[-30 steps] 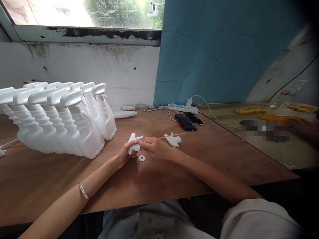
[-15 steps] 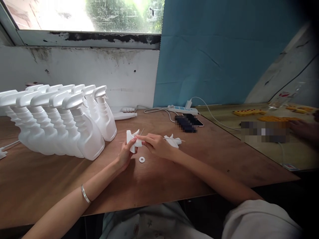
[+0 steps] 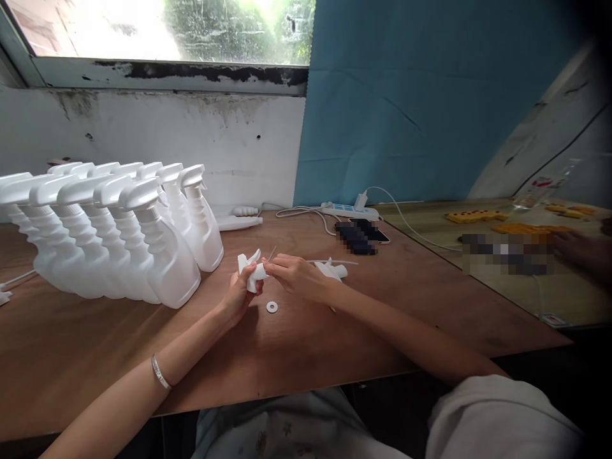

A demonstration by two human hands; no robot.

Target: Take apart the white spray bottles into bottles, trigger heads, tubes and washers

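Note:
My left hand (image 3: 238, 295) is closed around a white trigger sprayer head (image 3: 251, 271), its trigger up and its collar facing right. Against that collar, the fingers of my right hand (image 3: 299, 276) are pinched together. A thin white dip tube (image 3: 342, 262) sticks out behind my right hand and appears to run through its grip; the near end is hidden by the fingers. On the table below the hands lies a small white ring washer (image 3: 272, 307). A second trigger sprayer head (image 3: 332, 270) rests just beyond my right hand, partly covered by it.
Rows of white spray bottles (image 3: 174, 264) with heads fitted stand at left on the brown table (image 3: 306, 357). Behind are a loose white bottle (image 3: 239, 222), a power strip (image 3: 351, 210) with cables and phones (image 3: 370, 230). Another person's hand (image 3: 581, 248) is at far right, near yellow pieces (image 3: 478, 217).
The sprayer head has tilted and shifted slightly left in my left hand. My right fingers have drawn back a little from over it to its collar; the tube behind has shifted slightly.

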